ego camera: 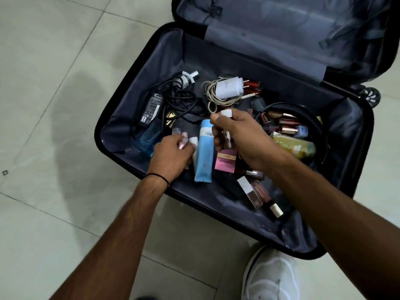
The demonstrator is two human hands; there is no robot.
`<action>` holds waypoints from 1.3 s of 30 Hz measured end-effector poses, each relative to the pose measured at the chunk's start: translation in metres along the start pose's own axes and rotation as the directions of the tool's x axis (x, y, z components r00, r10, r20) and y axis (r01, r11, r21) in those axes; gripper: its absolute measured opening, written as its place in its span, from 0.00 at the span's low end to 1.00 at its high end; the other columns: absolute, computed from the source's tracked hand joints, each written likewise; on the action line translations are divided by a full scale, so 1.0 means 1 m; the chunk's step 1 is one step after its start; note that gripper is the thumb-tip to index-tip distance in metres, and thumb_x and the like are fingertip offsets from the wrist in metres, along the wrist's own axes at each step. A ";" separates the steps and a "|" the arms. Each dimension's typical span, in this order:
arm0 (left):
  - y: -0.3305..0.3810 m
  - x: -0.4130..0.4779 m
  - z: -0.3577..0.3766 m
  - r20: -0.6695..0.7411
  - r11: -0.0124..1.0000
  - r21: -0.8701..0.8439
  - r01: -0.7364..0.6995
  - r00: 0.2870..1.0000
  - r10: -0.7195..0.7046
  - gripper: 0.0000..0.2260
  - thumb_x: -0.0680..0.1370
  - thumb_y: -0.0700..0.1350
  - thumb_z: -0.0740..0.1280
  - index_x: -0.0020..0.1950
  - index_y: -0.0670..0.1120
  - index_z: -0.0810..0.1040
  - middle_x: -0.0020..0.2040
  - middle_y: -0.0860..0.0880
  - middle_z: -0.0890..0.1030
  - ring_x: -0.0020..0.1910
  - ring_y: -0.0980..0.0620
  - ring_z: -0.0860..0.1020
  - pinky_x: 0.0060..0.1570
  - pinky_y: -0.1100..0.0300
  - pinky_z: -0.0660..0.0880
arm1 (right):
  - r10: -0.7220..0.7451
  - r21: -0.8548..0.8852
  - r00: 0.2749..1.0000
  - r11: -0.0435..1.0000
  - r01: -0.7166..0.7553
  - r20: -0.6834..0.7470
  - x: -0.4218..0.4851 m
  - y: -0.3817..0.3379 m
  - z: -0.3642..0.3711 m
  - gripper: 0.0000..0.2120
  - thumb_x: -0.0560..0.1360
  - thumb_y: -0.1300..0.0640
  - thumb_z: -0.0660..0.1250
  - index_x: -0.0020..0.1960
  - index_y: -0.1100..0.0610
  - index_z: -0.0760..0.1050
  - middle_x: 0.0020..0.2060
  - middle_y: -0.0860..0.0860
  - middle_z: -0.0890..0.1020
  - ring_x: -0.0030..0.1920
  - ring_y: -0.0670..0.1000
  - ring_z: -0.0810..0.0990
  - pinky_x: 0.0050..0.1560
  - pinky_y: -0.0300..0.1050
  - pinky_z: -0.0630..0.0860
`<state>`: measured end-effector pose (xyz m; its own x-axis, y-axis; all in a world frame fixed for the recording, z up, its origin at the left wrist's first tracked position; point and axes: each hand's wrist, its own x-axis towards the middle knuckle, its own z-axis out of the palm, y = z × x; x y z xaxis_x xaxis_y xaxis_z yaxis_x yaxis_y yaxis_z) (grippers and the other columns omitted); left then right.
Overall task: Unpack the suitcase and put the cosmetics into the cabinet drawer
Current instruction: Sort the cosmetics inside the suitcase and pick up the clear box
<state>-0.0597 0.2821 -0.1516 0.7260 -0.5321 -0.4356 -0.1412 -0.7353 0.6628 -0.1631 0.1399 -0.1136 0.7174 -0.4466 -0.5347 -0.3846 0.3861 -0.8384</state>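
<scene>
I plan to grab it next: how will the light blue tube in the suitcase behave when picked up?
The light blue tube looks like soft plastic, so it will probably give under a squeeze. Its wide, flat bottom end suggests it won't roll. It lies flat in the suitcase and seems slim, so it is likely light.

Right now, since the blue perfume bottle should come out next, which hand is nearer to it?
Left. The left hand is just beside the blue perfume bottle, holding small pink items; the right hand is farther off, past the light blue tube, holding a white-capped bottle.
</scene>
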 end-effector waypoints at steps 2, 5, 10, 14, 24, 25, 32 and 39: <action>0.007 0.000 0.006 -0.051 0.994 -0.065 -0.089 0.995 0.086 0.07 0.75 0.48 0.70 0.46 0.45 0.79 0.41 0.48 0.82 0.40 0.50 0.80 0.44 0.57 0.79 | 0.033 0.121 0.999 0.992 -0.029 -0.024 -0.001 -0.006 -0.009 0.06 0.82 0.57 0.65 0.46 0.57 0.72 0.32 0.51 0.72 0.27 0.47 0.70 0.29 0.41 0.69; 0.025 -0.001 0.017 -0.145 0.965 -0.063 -0.253 0.959 0.242 0.05 0.75 0.43 0.71 0.50 0.44 0.79 0.39 0.53 0.78 0.36 0.60 0.75 0.39 0.74 0.69 | -0.049 0.012 0.980 0.999 0.052 -0.191 0.004 -0.022 -0.032 0.12 0.80 0.52 0.67 0.40 0.56 0.74 0.25 0.48 0.68 0.23 0.46 0.64 0.24 0.38 0.61; 0.052 0.017 0.039 -0.108 0.914 0.039 -0.403 0.908 0.405 0.05 0.74 0.40 0.69 0.49 0.44 0.80 0.45 0.48 0.79 0.44 0.51 0.76 0.47 0.58 0.72 | -0.400 -0.793 0.900 0.598 0.115 -0.172 0.025 -0.034 -0.082 0.09 0.75 0.49 0.70 0.48 0.53 0.83 0.41 0.50 0.83 0.40 0.50 0.81 0.41 0.48 0.76; 0.070 0.039 0.042 -0.154 0.862 0.154 -0.483 0.850 0.504 0.07 0.71 0.36 0.66 0.48 0.42 0.78 0.47 0.49 0.74 0.43 0.52 0.72 0.43 0.61 0.68 | -0.241 -0.933 0.961 0.356 -0.042 -0.135 0.030 -0.013 -0.097 0.12 0.75 0.44 0.69 0.41 0.52 0.78 0.44 0.54 0.81 0.48 0.58 0.81 0.42 0.47 0.72; 0.102 0.107 0.053 0.035 0.771 0.430 -0.470 0.862 0.506 0.29 0.66 0.51 0.79 0.60 0.41 0.73 0.60 0.42 0.70 0.54 0.40 0.75 0.58 0.49 0.72 | -0.278 -0.888 0.934 0.453 -0.079 -0.225 0.011 0.020 -0.081 0.12 0.73 0.46 0.70 0.47 0.54 0.81 0.47 0.56 0.81 0.48 0.60 0.81 0.42 0.49 0.74; 0.103 0.110 0.054 0.038 0.783 0.421 -0.458 0.871 0.489 0.29 0.66 0.51 0.80 0.60 0.41 0.73 0.60 0.41 0.71 0.55 0.40 0.75 0.57 0.50 0.72 | -0.275 -0.876 0.932 0.474 -0.084 -0.238 0.011 0.019 -0.083 0.11 0.73 0.46 0.70 0.46 0.54 0.80 0.47 0.55 0.80 0.47 0.59 0.81 0.41 0.47 0.72; 0.102 0.101 0.028 -0.024 0.855 0.280 -0.436 0.887 0.460 0.19 0.65 0.50 0.77 0.46 0.45 0.71 0.44 0.46 0.78 0.41 0.46 0.73 0.38 0.61 0.63 | -0.186 -0.696 0.941 0.715 -0.068 -0.283 0.003 0.004 -0.092 0.12 0.75 0.50 0.72 0.40 0.58 0.78 0.37 0.53 0.83 0.37 0.51 0.81 0.36 0.46 0.74; 0.069 0.066 -0.001 0.169 0.827 0.322 -0.460 0.888 0.428 0.19 0.62 0.44 0.79 0.44 0.46 0.72 0.38 0.51 0.78 0.36 0.50 0.76 0.35 0.59 0.70 | -0.119 -0.595 0.935 0.796 -0.112 -0.335 0.006 0.000 -0.099 0.06 0.73 0.56 0.72 0.42 0.60 0.81 0.34 0.50 0.84 0.31 0.44 0.81 0.30 0.38 0.74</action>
<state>-0.0208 0.1963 -0.1342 0.4706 -0.8581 -0.2055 -0.6676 -0.4985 0.5529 -0.2162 0.0577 -0.1275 0.5213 -0.7339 -0.4354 -0.7322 -0.1226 -0.6700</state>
